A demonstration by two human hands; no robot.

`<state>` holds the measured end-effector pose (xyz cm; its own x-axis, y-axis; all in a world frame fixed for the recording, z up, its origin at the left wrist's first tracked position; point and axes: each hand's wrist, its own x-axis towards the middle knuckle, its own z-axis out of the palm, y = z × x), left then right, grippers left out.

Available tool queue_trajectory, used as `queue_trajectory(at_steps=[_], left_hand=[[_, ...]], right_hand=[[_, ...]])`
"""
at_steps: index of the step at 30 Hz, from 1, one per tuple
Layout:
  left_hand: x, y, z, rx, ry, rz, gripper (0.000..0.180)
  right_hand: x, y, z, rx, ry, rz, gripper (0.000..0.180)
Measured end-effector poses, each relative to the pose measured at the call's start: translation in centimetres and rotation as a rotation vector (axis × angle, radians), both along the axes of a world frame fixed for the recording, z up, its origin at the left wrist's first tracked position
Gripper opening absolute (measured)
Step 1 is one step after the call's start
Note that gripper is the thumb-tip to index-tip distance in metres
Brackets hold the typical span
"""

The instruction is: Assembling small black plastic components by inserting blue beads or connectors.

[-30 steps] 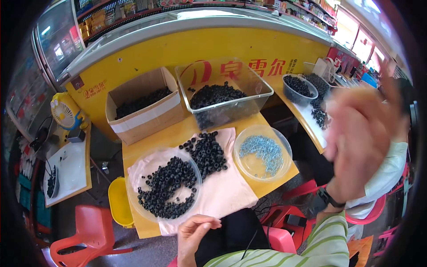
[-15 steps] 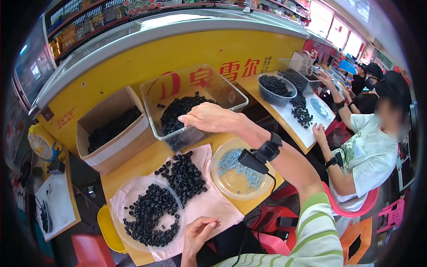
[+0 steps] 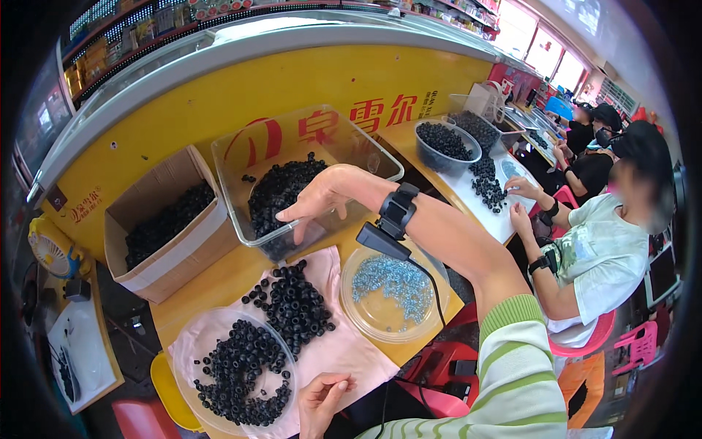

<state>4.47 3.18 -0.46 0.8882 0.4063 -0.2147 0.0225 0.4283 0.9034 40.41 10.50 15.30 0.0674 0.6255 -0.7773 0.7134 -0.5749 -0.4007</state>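
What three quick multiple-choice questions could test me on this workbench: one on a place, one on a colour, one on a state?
1. Where is the right hand?
A. over the clear bin
B. in the cardboard box
C. on the fan

2. What colour are the small pieces in the round clear dish?
A. red
B. light blue
C. black

3. How is the right hand?
A. fisted
B. gripping a cup
C. open, fingers spread

Answers: 1 A, it reaches over the clear bin of black rings. 2 B, the pieces look pale blue. 3 C, its fingers are apart and hold nothing visible.

brown cardboard box [image 3: 164,223] left, yellow sign panel [image 3: 241,95] behind
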Motion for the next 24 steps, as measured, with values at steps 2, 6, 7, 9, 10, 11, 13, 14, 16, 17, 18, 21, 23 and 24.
queue_trajectory(at_steps=[2,6,7,9,10,11,13,14,16,17,18,21,23,24], left_hand=[[0.0,0.1,-0.6,-0.019,-0.011,-0.017,0.013],[-0.2,0.1,-0.7,-0.081,-0.011,-0.026,0.014],[-0.3,0.1,-0.9,-0.082,-0.014,-0.026,0.015],[-0.4,0.1,-1.3,-0.082,-0.026,-0.035,0.015],[-0.3,0.1,-1.4,-0.089,-0.026,-0.045,0.015],[-0.4,0.1,-1.2,-0.09,-0.021,-0.049,0.015],[-0.5,0.1,-1.0,-0.096,-0.027,-0.063,0.015],[-0.5,0.2,-1.0,-0.095,-0.03,-0.055,0.015],[-0.6,0.3,-0.9,-0.089,-0.022,-0.043,0.016],[-0.5,0.4,-0.7,-0.087,-0.019,-0.051,0.016],[-0.5,0.4,-0.7,-0.084,-0.015,-0.06,0.016],[-0.4,0.3,-0.7,-0.101,0.009,-0.058,0.016],[-0.5,0.3,-0.7,-0.093,0.002,-0.054,0.015],[-0.5,0.3,-0.6,-0.089,-0.003,-0.054,0.015]], right_hand=[[0.2,0.3,-0.3,-0.024,0.022,-0.019,0.07],[1.2,1.4,-1.2,-0.096,0.047,-0.083,0.067],[1.5,1.6,-1.8,-0.081,-0.003,-0.099,0.067],[1.9,2.0,-2.0,-0.092,0.021,-0.097,0.068],[2.2,2.1,-2.1,-0.099,0.033,-0.101,0.068],[2.6,2.3,-2.6,-0.085,0.041,-0.115,0.068],[3.5,2.3,-3.5,-0.06,0.055,-0.154,0.066],[3.2,2.6,-3.7,-0.019,0.03,-0.148,0.064],[3.4,3.3,-4.2,0.034,0.064,-0.143,0.063],[3.8,3.1,-4.3,0.058,0.072,-0.156,0.063],[4.1,3.0,-4.4,0.068,0.056,-0.179,0.063],[4.5,3.2,-5.0,0.133,-0.003,-0.211,0.062],[4.5,3.3,-5.2,0.211,-0.063,-0.197,0.062],[4.7,3.4,-5.2,0.243,-0.087,-0.208,0.06]])
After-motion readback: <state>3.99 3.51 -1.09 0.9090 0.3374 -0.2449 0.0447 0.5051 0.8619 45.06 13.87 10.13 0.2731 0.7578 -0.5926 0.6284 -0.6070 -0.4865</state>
